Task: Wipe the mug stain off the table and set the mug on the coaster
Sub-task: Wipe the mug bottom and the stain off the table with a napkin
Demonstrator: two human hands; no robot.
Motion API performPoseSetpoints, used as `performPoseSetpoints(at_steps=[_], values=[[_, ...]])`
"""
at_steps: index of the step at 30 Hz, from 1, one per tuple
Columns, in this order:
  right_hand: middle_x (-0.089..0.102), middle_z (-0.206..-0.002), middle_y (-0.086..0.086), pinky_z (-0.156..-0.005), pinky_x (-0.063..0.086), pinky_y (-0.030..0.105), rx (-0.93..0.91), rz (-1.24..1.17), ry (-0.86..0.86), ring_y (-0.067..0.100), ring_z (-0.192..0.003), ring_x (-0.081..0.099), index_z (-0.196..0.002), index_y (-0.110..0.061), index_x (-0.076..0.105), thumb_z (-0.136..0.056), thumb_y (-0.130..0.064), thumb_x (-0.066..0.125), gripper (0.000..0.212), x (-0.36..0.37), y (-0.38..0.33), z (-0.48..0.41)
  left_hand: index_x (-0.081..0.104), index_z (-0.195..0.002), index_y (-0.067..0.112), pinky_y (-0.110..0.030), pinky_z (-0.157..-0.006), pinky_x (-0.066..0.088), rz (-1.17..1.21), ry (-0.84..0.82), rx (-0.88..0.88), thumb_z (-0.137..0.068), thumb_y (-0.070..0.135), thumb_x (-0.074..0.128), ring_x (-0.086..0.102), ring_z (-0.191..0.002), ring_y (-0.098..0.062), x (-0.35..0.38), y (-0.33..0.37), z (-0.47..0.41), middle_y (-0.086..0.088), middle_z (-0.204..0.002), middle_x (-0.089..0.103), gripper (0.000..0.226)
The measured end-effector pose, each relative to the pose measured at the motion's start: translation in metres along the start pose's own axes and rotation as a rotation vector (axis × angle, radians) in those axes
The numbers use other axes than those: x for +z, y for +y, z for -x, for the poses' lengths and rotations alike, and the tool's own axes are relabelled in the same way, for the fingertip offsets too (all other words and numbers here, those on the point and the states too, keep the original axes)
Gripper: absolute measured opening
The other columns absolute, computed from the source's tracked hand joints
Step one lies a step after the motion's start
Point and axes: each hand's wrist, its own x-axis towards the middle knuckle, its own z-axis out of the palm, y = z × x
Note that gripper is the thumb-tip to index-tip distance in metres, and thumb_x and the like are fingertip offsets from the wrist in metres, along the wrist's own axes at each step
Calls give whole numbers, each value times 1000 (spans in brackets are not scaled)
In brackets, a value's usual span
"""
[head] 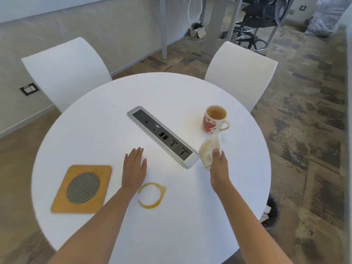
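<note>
a round white table (114, 115) fills the view, with two white chairs (64, 73) pushed in at its far side. the person's left hand (134, 168) lies flat, palm down on the tabletop, fingers straight and slightly spread, gripping nothing. just beside its wrist, toward the near edge, sits a brown ring-shaped mug stain (151, 195), unwiped and with a thicker pool along its near arc. to the left of that hand lies a square yellow-brown coaster (61, 199) with rounded corners and a round grey mesh centre; nothing rests on it. the right hand (219, 164) is closed around a crumpled white cloth (208, 151), which is bunched up above the fingers and appears lifted off the table, though whether any part touches the surface cannot be told. just beyond the cloth stands a white mug (214, 120) with red hearts, upright, handle turned to the right, holding brown liquid; it is well apart from the coaster. a silver power and data socket strip (162, 136) runs diagonally across the table's middle, between the two hands.
</note>
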Motion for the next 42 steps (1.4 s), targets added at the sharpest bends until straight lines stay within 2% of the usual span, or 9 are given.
performPoseSetpoints(at_steps=[4, 6, 8, 14, 17, 21, 30, 39, 42], values=[[62, -95, -1, -71, 39, 23, -246, 595, 19, 27, -94, 60, -134, -16, 45, -101, -20, 30, 36, 34, 57, 55, 38, -141, 6, -37, -119, 3, -92, -29, -8, -99, 14, 39, 22, -144, -23, -27, -42, 47, -9, -151, 35, 43], [61, -122, 5, -92, 43, 30, -300, 740, -106, 25, -118, 54, -141, -18, 40, -100, -14, 32, 42, 50, 83, 77, 38, -141, 5, -40, -119, 7, -149, -45, 15, -100, 17, 37, 23, -144, -25, -38, -60, 69, -10, -151, 35, 43], [37, -151, 5, -115, 24, 32, -350, 892, -208, 22, -142, 28, -145, -18, 34, -100, -10, 33, 46, 64, 108, 95, 39, -141, 5, -41, -119, 10, -194, -65, 30, -99, 28, 24, 25, -143, -25, -45, -73, 87, -9, -151, 35, 50], [0, -159, -8, -120, -1, 31, -575, 1236, -415, 17, -147, -6, -151, -26, 12, -103, -28, 25, 49, 75, 154, 151, 39, -141, 5, -43, -118, 14, -253, -94, 100, -92, 36, 12, 28, -142, -26, -49, -90, 120, -7, -150, 37, 63], [4, -158, -9, -119, -3, 37, -683, 1350, -489, 21, -147, -3, -151, -25, 14, -103, -29, 26, 49, 58, 163, 164, 39, -141, 6, -43, -117, 13, -256, -97, 94, -93, 35, 13, 28, -141, -27, -47, -89, 123, -7, -150, 38, 62], [-3, -158, -10, -118, -6, 27, -651, 1418, -389, 18, -148, -6, -151, -26, 6, -104, -28, 22, 50, 31, 159, 147, 40, -141, 5, -44, -116, 14, -259, -98, 94, -93, 34, 12, 29, -141, -26, -46, -85, 121, -7, -149, 38, 62], [2, -161, 0, -120, -2, 33, -379, 1334, -84, 21, -148, -3, -152, -21, 8, -104, -25, 19, 49, 75, 133, 82, 38, -142, 9, -42, -117, 17, -309, -68, 89, -95, 30, 15, 29, -142, -22, -39, -88, 118, -3, -150, 37, 57], [10, -160, -2, -119, 2, 34, -792, 1378, -597, 22, -148, 4, -151, -23, 16, -103, -25, 26, 49, 120, 149, 115, 46, -136, 5, -42, -118, 17, -327, -57, 106, -95, 25, 15, 27, -142, -20, -37, -90, 115, -2, -150, 38, 56], [12, -160, -5, -119, 3, 29, -855, 1398, -610, 18, -148, 7, -151, -22, 18, -103, -20, 26, 48, 107, 144, 106, 43, -139, 7, -40, -118, 15, -322, -52, 101, -95, 26, 14, 27, -142, -19, -38, -89, 115, -1, -150, 38, 56]])
